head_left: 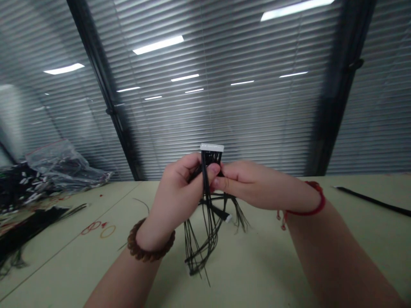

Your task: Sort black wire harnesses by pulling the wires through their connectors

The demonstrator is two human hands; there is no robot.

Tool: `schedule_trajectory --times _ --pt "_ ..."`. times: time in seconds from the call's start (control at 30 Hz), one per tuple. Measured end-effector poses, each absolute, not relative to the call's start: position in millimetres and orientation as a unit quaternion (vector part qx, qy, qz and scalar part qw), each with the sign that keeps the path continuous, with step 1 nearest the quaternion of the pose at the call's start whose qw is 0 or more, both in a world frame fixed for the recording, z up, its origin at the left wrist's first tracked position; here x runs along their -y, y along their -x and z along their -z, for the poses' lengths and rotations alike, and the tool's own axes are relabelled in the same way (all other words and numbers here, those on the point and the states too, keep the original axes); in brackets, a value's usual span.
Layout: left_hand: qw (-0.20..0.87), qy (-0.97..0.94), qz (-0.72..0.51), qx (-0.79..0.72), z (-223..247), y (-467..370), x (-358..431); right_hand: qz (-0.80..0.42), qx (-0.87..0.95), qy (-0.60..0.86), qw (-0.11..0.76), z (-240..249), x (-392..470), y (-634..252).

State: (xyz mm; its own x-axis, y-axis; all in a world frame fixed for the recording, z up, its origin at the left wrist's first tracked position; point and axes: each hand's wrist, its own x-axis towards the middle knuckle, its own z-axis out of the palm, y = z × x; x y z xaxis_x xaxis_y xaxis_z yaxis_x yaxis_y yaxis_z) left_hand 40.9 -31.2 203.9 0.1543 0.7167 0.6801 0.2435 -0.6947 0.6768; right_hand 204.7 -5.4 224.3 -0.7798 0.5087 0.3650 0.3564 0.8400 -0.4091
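Observation:
Both hands hold up a wire harness [208, 214] of thin black wires in the middle of the view. Its wide white connector [212, 147] points upward above my fingertips. My left hand [181, 186] is closed on the wires just below that connector, thumb across the front. From the other side, my right hand [247, 179] pinches the same bundle at my left thumb. Loose wires hang and loop beneath the hands. Among them shows a black-sleeved branch with a small white connector [228, 218]. What lies between the fingertips is partly hidden.
On the pale table [257, 265], rubber bands [108, 231] lie at left. Farther left are a black wire bundle [32, 224] and a clear plastic bag [70, 164] beside a heap of cables [22, 186]. A black cable [374, 199] lies at right. Blinds [240, 115] stand behind.

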Motion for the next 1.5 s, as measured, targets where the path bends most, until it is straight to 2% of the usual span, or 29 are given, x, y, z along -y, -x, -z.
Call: schedule_trajectory --times 0.1,0.33,0.57,0.8,1.0,1.33,1.4,1.5 --pt "0.138 -0.738 -0.567 -0.340 -203 -40 30 -0.156 0.929 0.231 0.245 -224 3 -205" --pt "0.121 -0.753 -0.551 -0.340 -203 -36 32 -0.203 0.911 0.242 0.264 -225 2 -210" --pt "0.273 -0.713 -0.578 -0.286 -205 -37 30 -0.324 0.851 0.263 0.319 -226 6 -211" --pt "0.355 -0.689 -0.568 -0.277 -201 -41 31 -0.414 0.812 0.232 0.341 -226 5 -211" --pt "0.344 -0.664 -0.609 -0.265 -201 -47 32 -0.403 0.817 0.244 0.333 -226 8 -211" --pt "0.274 -0.720 -0.565 -0.297 -199 -36 29 -0.315 0.804 0.283 0.417 -225 3 -215" --pt "0.300 -0.716 -0.570 -0.269 -200 -36 28 -0.317 0.801 0.289 0.417 -225 3 -215" --pt "0.416 -0.684 -0.560 -0.213 -202 -38 28 -0.322 0.800 0.291 0.414 -226 3 -214"
